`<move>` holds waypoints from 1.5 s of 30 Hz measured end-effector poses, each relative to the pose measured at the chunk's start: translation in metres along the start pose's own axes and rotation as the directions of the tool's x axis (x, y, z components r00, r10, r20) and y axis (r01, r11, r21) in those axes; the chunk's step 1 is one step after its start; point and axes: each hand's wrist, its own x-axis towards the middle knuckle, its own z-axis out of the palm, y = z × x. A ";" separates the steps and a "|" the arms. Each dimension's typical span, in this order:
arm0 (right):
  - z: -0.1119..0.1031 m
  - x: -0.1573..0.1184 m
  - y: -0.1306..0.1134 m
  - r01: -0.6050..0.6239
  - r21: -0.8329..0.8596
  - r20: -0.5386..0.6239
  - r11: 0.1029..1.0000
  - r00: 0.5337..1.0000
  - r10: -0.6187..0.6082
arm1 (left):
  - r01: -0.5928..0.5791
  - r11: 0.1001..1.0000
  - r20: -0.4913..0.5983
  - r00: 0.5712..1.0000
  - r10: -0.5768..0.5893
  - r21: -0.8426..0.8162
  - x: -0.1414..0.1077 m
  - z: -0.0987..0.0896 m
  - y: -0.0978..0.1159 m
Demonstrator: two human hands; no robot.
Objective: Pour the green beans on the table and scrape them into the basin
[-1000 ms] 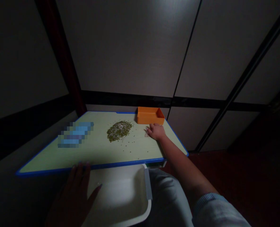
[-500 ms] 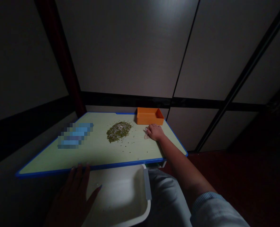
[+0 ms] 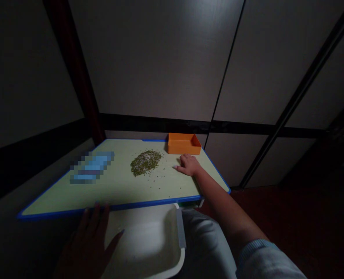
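A loose pile of small green grains [image 3: 145, 162] lies in the middle of the pale green tabletop [image 3: 113, 193], with single grains scattered to its right and front. My right hand [image 3: 189, 165] rests on the tabletop right of the pile, its thumb stretched out to the left and the other fingers curled under; nothing shows in it. Just behind that hand stands an orange open box [image 3: 184, 147]. In shadow at the lower left, my left hand [image 3: 92, 236] has its fingers spread at the table's front edge, over the left side of a white basin [image 3: 148, 236], and holds nothing.
A pixelated blue item [image 3: 94, 166] lies on the left part of the table. The tabletop has a blue rim. Behind it rise dark cabinet panels [image 3: 160, 69]. My legs [image 3: 209, 236] are right of the basin.
My right thumb has spread out to the left, away from the other fingers. The pale shape that was under the right hand no longer shows. My left hand is nearly unmoved.
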 end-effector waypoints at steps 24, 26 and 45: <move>-0.003 0.001 0.002 0.056 -0.020 0.005 0.998 0.998 -0.056 | -0.002 0.999 0.013 1.000 0.001 0.035 0.001 -0.012 0.006; -0.003 0.001 0.002 0.083 -0.023 0.000 0.996 0.997 -0.083 | 0.017 0.999 0.016 1.000 -0.017 0.039 0.001 -0.014 0.008; 0.000 -0.004 0.010 -0.003 0.048 -0.077 0.999 0.997 0.007 | 0.056 0.998 0.053 0.997 -0.057 0.018 0.005 -0.027 0.016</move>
